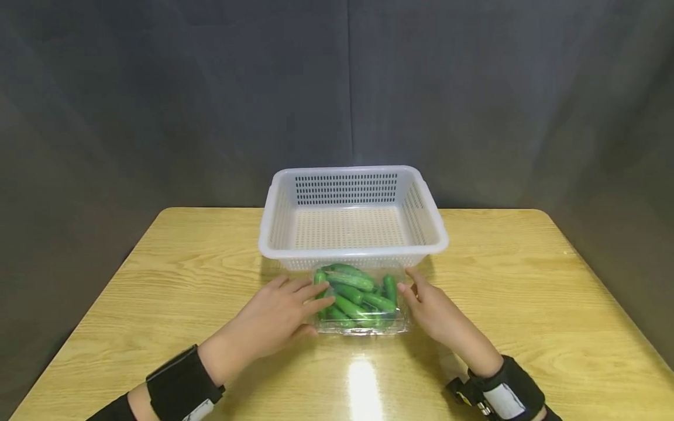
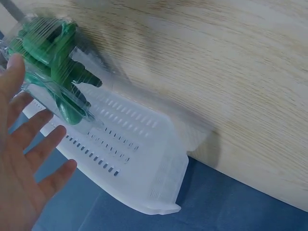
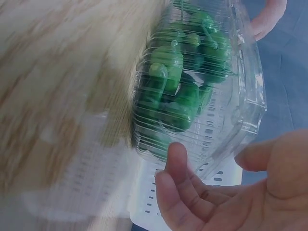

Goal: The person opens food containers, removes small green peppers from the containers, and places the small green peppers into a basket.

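Note:
Several small green cucumbers point(image 1: 350, 282) lie inside a clear plastic clamshell box point(image 1: 363, 331) in front of the basket. At the box's left side is my left hand point(image 1: 274, 316), its spread fingertips overlapping the box in the head view. In the left wrist view the fingers point(image 2: 45, 147) of that hand are extended and apart. My right hand point(image 1: 437, 310) is at the box's right side, thumb and fingers spread apart. The right wrist view shows its fingertips point(image 3: 177, 156) right at the clear wall, gently bent, with the cucumbers point(image 3: 166, 67) behind the ribbed plastic.
A white perforated plastic basket point(image 1: 267, 216) stands just behind the box, with no contents showing. Both sit on a light wooden table point(image 1: 184, 263) with a dark cloth backdrop point(image 1: 210, 105) behind it. Black straps point(image 1: 184, 383) are around both wrists.

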`<state>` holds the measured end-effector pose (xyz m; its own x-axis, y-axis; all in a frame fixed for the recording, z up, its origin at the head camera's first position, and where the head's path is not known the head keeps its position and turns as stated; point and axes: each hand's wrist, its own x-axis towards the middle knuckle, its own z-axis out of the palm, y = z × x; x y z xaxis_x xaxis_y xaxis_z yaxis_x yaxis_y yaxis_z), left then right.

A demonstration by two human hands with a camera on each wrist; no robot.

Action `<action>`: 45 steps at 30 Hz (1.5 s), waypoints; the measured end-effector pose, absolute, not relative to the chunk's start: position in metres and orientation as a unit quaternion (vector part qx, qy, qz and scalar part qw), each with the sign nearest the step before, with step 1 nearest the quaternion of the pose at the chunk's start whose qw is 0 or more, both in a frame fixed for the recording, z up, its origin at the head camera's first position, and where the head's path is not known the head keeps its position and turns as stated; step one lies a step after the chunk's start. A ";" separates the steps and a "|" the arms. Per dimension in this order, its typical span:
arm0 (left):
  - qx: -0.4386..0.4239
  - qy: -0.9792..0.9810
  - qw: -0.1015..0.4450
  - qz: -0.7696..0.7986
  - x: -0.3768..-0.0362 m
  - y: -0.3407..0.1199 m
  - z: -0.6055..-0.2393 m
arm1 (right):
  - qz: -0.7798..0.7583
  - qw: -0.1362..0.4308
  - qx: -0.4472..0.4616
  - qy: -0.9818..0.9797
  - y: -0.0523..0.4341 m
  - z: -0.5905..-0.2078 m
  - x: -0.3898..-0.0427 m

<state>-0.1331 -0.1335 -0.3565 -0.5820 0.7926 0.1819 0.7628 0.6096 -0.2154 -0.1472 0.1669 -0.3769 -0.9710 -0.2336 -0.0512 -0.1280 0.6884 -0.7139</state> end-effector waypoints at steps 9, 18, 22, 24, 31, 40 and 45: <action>-0.478 -0.858 0.163 0.095 -0.134 -0.134 -0.361 | -0.382 0.076 -0.098 0.916 0.167 -0.382 -0.144; -0.502 -0.835 0.185 0.128 -0.133 -0.135 -0.365 | -0.373 0.075 -0.104 0.919 0.167 -0.384 -0.149; -0.503 -0.835 0.185 0.125 -0.133 -0.134 -0.366 | -0.369 0.076 -0.105 0.921 0.168 -0.383 -0.149; -0.504 -0.833 0.188 0.126 -0.134 -0.132 -0.366 | -0.365 0.072 -0.105 0.922 0.169 -0.383 -0.149; -0.507 -0.826 0.197 0.146 -0.132 -0.125 -0.363 | -0.367 0.071 -0.106 0.921 0.170 -0.382 -0.148; -0.509 -0.806 0.221 0.208 -0.126 -0.122 -0.365 | -0.369 0.068 -0.111 0.920 0.170 -0.382 -0.148; -0.504 -0.804 0.222 0.224 -0.124 -0.120 -0.365 | -0.360 0.062 -0.117 0.923 0.170 -0.380 -0.149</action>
